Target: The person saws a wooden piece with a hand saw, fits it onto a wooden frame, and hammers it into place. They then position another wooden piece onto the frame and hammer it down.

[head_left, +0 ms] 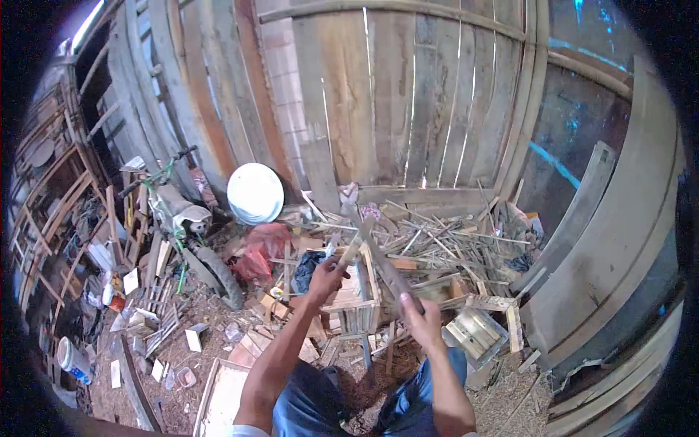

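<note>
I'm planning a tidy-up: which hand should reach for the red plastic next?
Probably the left hand: nearer the red plastic, though holding wood; the right hand, farther off, grips a long tool.

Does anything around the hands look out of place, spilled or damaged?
Yes, several things. Thin wood strips lie jumbled at the foot of the plank wall, whose gaps let light through. Near the left edge, a white bucket leans askew, and shavings litter the floor. I cannot tell whether anything is freshly broken.
</note>
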`<state>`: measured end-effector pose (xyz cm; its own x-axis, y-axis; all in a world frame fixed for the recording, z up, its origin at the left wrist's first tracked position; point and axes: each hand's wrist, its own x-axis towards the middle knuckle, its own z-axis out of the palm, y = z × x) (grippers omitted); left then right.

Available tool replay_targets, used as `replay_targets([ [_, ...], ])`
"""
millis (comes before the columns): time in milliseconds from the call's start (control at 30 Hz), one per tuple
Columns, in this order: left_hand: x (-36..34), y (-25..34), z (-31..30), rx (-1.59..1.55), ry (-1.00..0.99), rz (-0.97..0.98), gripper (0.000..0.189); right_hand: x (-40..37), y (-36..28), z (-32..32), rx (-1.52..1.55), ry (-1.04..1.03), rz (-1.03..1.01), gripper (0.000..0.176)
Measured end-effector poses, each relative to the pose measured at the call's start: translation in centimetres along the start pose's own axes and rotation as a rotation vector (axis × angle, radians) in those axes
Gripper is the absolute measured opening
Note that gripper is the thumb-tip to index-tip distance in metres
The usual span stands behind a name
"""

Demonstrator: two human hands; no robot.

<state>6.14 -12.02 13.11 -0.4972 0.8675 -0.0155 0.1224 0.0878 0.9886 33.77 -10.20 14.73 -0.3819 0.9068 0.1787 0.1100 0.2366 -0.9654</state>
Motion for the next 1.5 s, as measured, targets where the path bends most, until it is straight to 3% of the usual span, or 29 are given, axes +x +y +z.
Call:
replay_targets([
  [67,-1.3,0.9,-0.4,-0.164,-0.073,-0.024,0.032,-0.5,-1.1,0.4,0.12,0.028,-0.022,0.047],
  [133,-2.7,2.4,-0.5,-0.113,-0.048,-0.003,0.03,-0.4,0.6,1.0,0.259,0.077,-0.006,0.045],
  [267,-3.2,0.7,-0.7,-0.238,-0.046,0.011,0.03,-0.8,2.3,2.2,0.226,0.052,-0.078,0.044],
  [367,-2.9,-1.1,-1.1,-0.364,-0.118,0.082,0.042,-2.0,0.4,2.4,0.14,0.075,-0.099,0.047],
  [433,-2.9,0.6,-1.4,-0.374,-0.157,0.083,0.041,-3.5,-4.5,2.8,0.119,0.064,-0.111,0.046],
  [467,-2.7,0.7,-1.5,-0.364,-0.194,0.076,0.041,-3.3,-4.3,3.0,0.105,0.066,-0.096,0.046],
  [500,-1.4,0.2,-1.3,-0.343,-0.187,0.225,0.043,-3.0,-3.5,3.0,0.038,0.072,-0.143,0.046],
  [633,-0.5,-1.0,-1.0,-0.508,-0.26,0.133,0.046,-2.1,-0.8,3.9,-0.041,0.068,-0.175,0.045],
  [700,-0.3,-0.6,-1.1,-0.279,-0.254,0.165,0.049,-2.0,0.6,4.3,-0.065,0.073,-0.153,0.045],
  [1000,-1.3,-1.4,-0.2,-0.383,-0.311,0.007,0.048,-2.3,3.4,2.9,-0.236,0.073,-0.123,0.037],
  [1133,-1.0,-3.3,0.9,-0.26,-0.227,-0.101,0.035,-2.3,5.1,3.4,-0.201,0.12,-0.06,0.041],
  [1200,0.5,-6.7,1.5,-0.085,-0.176,-0.073,0.032,-2.3,9.2,4.2,-0.084,0.122,0.043,0.042],
  [1267,1.2,-8.9,2.8,-0.058,-0.188,-0.02,0.031,-2.2,10.5,4.6,-0.131,0.196,-0.061,0.046],
  [1367,2.6,-13.6,5.6,0.324,-0.138,0.041,0.032,-2.6,10.0,4.6,-0.078,0.239,0.083,0.046],
  [1400,3.4,-15.7,6.3,0.325,-0.15,0.035,0.032,-2.7,10.0,4.7,-0.033,0.261,0.158,0.049],
  [1467,4.0,-18.8,7.4,0.366,-0.097,0.234,0.033,-2.9,11.5,4.8,0.001,0.272,0.229,0.052],
  [1500,3.1,-16.1,7.5,0.486,-0.147,0.163,0.03,-2.9,12.7,4.8,-0.016,0.266,0.251,0.052],
])
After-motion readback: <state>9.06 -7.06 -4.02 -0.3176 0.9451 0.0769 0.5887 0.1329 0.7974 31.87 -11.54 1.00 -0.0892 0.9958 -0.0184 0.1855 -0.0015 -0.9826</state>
